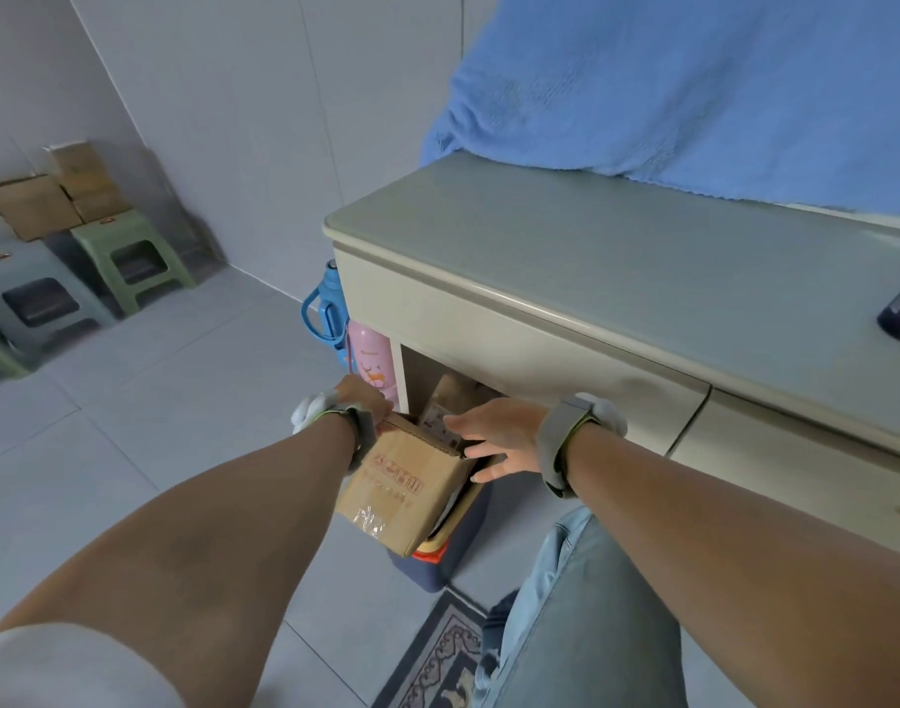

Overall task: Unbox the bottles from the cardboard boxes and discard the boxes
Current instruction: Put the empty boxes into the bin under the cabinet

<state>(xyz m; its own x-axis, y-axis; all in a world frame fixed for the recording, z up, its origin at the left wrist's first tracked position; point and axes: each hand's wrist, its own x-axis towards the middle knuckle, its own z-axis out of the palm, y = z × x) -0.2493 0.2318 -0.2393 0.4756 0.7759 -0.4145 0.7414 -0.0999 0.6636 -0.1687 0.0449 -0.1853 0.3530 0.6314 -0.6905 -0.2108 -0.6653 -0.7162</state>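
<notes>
Two bottles, pink (374,367) and blue (328,311), stand unboxed by the desk's (616,258) left corner; your left hand (363,398) clamps the cardboard box (402,485) over the bin (440,559); your right hand (499,436) hovers spread beside it; discarding remains.

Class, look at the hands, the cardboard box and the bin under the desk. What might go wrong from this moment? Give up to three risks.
1. The box sits tilted on the bin rim, largely overhanging; it may tip onto the floor.
2. Only the left hand grips the box; the right hand is open beside it, so the hold may slip.
3. The pink bottle stands close behind the left hand and might get knocked over.
</notes>
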